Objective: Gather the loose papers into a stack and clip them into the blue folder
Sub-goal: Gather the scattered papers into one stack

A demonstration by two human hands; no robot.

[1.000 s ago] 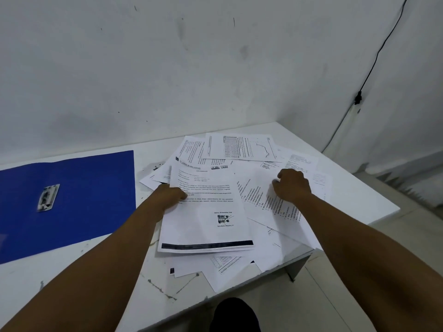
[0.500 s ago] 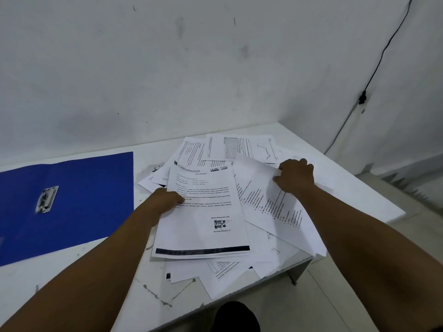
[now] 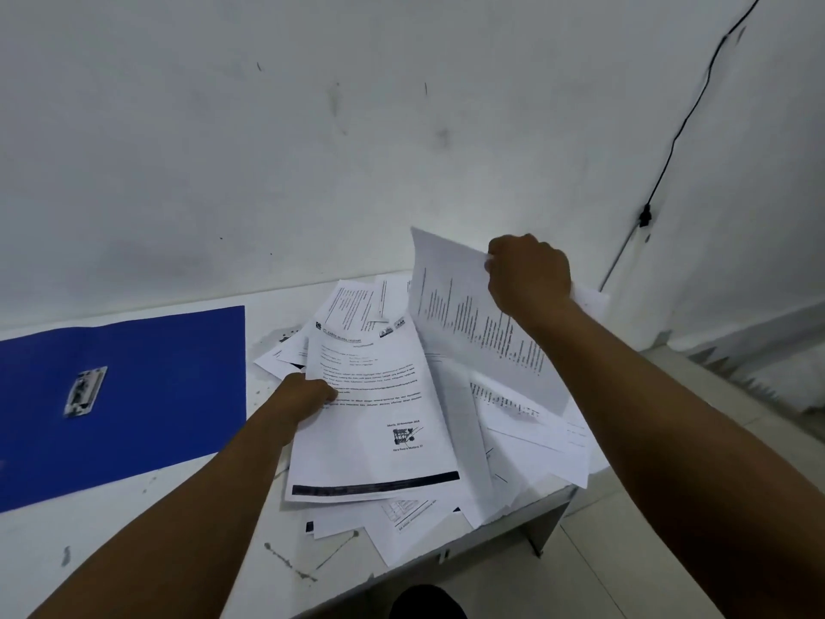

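Note:
Loose printed papers lie in a messy pile on the right half of the white table. My left hand grips the left edge of the top sheet, a letter with a black bar at its bottom. My right hand grips the far edge of another printed sheet and holds it lifted, tilted up over the pile. The blue folder lies open and flat at the left, its metal clip showing.
The table stands against a white wall in a corner. Some papers overhang the table's front right edge. A black cable runs down the right wall. The tiled floor lies to the right.
My right hand has lifted its sheet off the pile, up and away toward the wall. My left hand has stayed on the letter's left edge.

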